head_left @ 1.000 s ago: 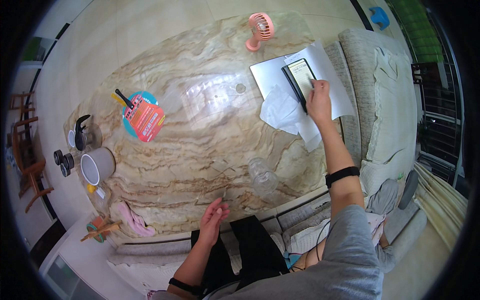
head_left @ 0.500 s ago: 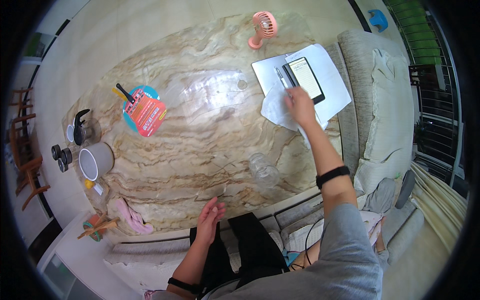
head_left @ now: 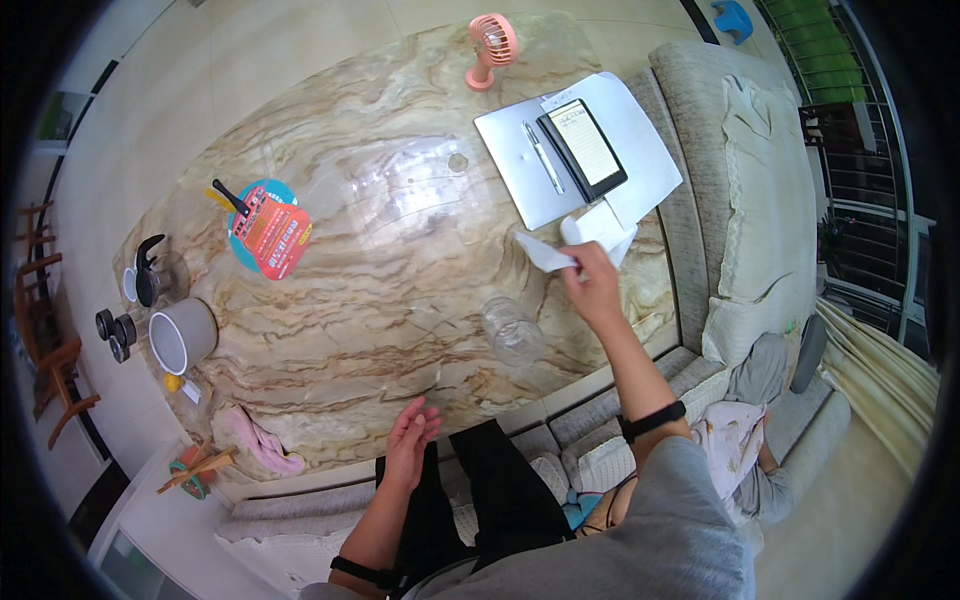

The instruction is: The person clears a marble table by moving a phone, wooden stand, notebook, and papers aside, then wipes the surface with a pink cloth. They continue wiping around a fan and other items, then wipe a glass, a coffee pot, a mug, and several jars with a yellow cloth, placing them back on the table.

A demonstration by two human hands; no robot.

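Above the brown-veined marble counter [head_left: 390,300], the right hand [head_left: 592,285] pinches a thin white tissue [head_left: 544,255] pointing leftward — the left hand [head_left: 408,442], relaxed, empty, is farther.

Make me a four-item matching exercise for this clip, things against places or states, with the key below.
Things:
1. Pen
2. Crumpled sheet
3. Fan
4. Left hand

Places or states:
A. Standing near the far edge of the table
B. Holding nothing, close to the black trousers
C. Gripped by the right hand
D. Lying just left of the tablet

Right pairs: 1-D, 2-C, 3-A, 4-B
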